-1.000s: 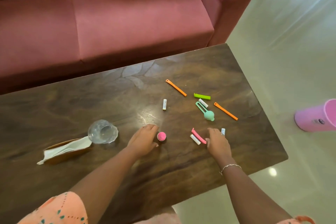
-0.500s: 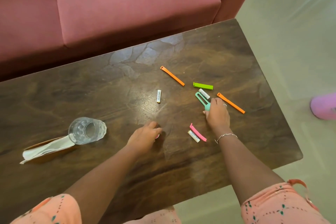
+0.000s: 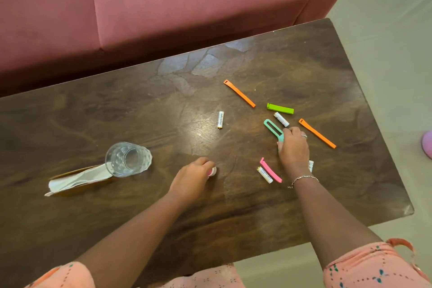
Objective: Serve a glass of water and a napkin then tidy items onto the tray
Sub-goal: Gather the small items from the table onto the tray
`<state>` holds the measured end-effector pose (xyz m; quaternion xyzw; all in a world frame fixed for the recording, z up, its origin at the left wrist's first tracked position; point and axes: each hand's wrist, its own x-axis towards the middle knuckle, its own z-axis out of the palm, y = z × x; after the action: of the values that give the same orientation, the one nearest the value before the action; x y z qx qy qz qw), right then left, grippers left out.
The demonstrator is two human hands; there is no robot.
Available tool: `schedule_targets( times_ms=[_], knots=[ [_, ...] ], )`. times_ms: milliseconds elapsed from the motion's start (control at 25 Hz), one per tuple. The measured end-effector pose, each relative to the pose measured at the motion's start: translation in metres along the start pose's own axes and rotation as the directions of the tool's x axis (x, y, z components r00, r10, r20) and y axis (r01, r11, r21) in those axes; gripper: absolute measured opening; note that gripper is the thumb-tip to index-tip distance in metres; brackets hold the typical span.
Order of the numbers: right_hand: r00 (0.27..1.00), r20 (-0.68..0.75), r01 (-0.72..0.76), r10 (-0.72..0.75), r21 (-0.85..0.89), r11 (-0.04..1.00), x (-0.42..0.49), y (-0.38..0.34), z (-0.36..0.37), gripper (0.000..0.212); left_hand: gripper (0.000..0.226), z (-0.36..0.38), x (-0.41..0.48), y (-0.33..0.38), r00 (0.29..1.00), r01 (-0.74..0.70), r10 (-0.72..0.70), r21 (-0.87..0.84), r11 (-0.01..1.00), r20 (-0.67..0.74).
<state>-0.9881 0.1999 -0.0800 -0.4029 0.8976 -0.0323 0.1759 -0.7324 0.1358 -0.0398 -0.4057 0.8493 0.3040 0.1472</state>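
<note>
Her right hand [image 3: 293, 147] pinches the teal plastic clip [image 3: 273, 129] while her curled left hand [image 3: 190, 179] grips a small pink round object [image 3: 212, 172].

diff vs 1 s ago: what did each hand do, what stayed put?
The right hand moved away from the pink clip up to the teal clip and now covers its round end. The left hand closed over the pink ball, which was exposed before. The glass, napkin, orange clips and batteries kept their layout.

Pink sofa [image 3: 163, 7], pale floor [image 3: 385, 30]
</note>
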Motion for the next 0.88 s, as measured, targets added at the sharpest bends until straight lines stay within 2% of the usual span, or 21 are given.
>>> schedule_targets(
  times_ms=[120,400,640,760,880],
  knots=[
    [0.999,-0.042,0.024,-0.022,0.045,0.999,-0.010,-0.009,-0.007,0.031,0.035,-0.006,-0.014,-0.003,0.999,0.023,-0.024,-0.050,0.999,-0.032],
    [0.954,-0.158,0.270,-0.254,0.087,0.959,-0.042,-0.062,-0.031,0.031,0.031,-0.034,-0.064,-0.032,0.987,-0.017,-0.021,-0.230,0.973,-0.160],
    [0.844,-0.253,0.509,-0.472,0.106,0.854,-0.095,-0.171,-0.037,0.034,0.030,-0.059,-0.144,-0.094,0.961,-0.028,-0.064,-0.325,0.945,-0.269],
    [0.789,-0.252,0.600,-0.561,0.115,0.792,-0.128,-0.236,-0.031,0.037,0.028,-0.066,-0.190,-0.136,0.948,0.018,-0.129,-0.358,0.934,-0.290],
    [0.697,-0.209,0.714,-0.686,0.111,0.692,-0.161,-0.314,-0.019,0.037,0.031,-0.073,-0.245,-0.192,0.911,0.080,-0.226,-0.389,0.918,-0.345]
  ],
)
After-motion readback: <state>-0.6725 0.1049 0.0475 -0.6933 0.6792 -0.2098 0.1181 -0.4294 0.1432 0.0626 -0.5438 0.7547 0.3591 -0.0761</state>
